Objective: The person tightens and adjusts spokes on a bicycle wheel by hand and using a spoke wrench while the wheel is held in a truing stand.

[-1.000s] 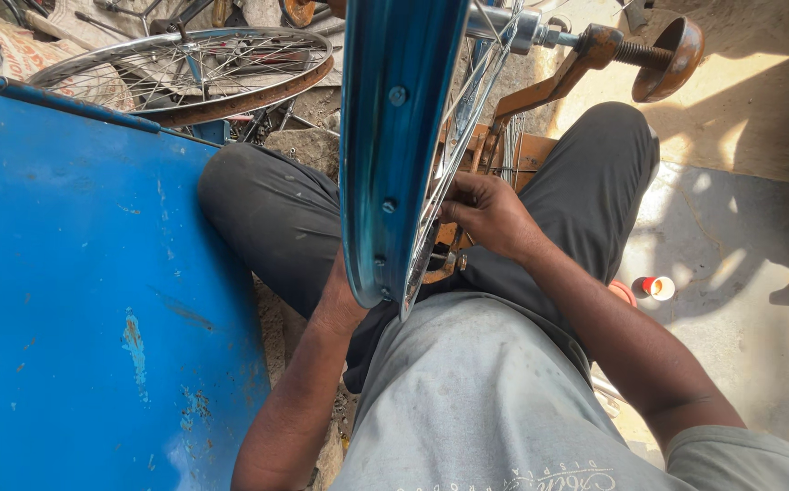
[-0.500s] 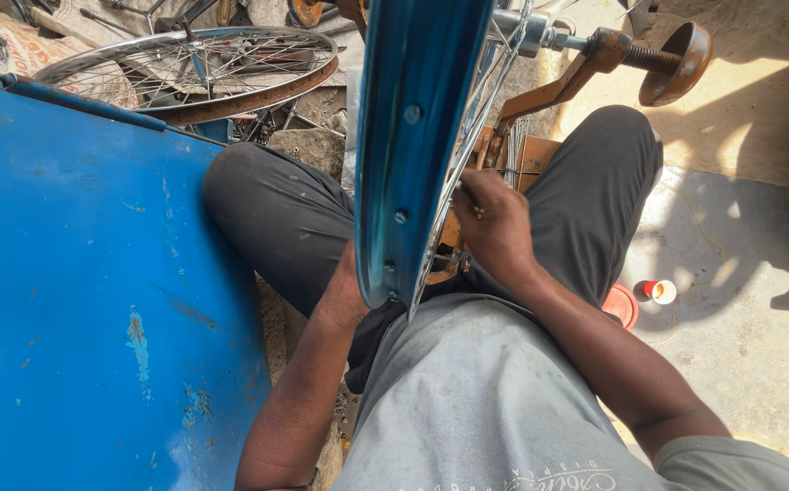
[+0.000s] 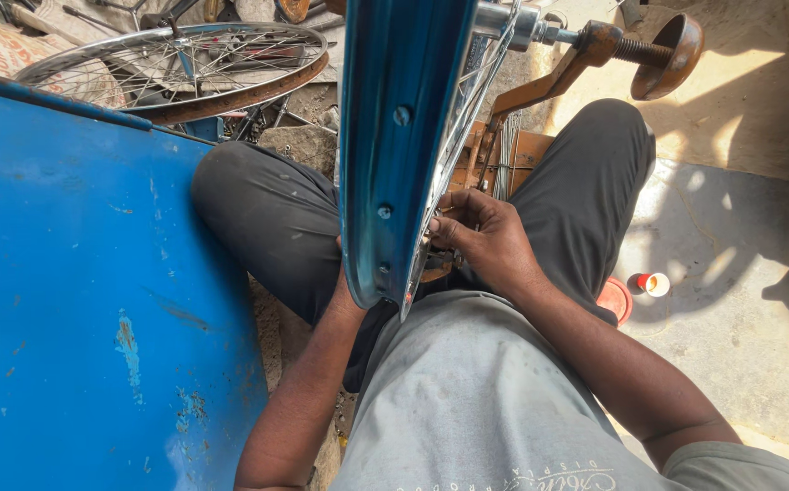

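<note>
- Blue wheel rim [image 3: 394,136]: stands upright on edge between the person's knees, long axis running away from the camera.
- Right hand [image 3: 485,238]: fingers pinched closed at the spokes [image 3: 467,118], touching the rim's right side.
- Left hand [image 3: 344,277]: mostly hidden behind the rim; grip cannot be told.

Blue wheel rim [image 3: 393,136], blue metal panel [image 3: 76,300], dark grey trousers [image 3: 276,218], rust-brown stand [image 3: 585,55].

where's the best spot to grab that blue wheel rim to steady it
Probably the bare outer band of the blue rim, from the left: the rim stands upright on the rusty stand, while spokes and the right hand crowd its right side.
</note>
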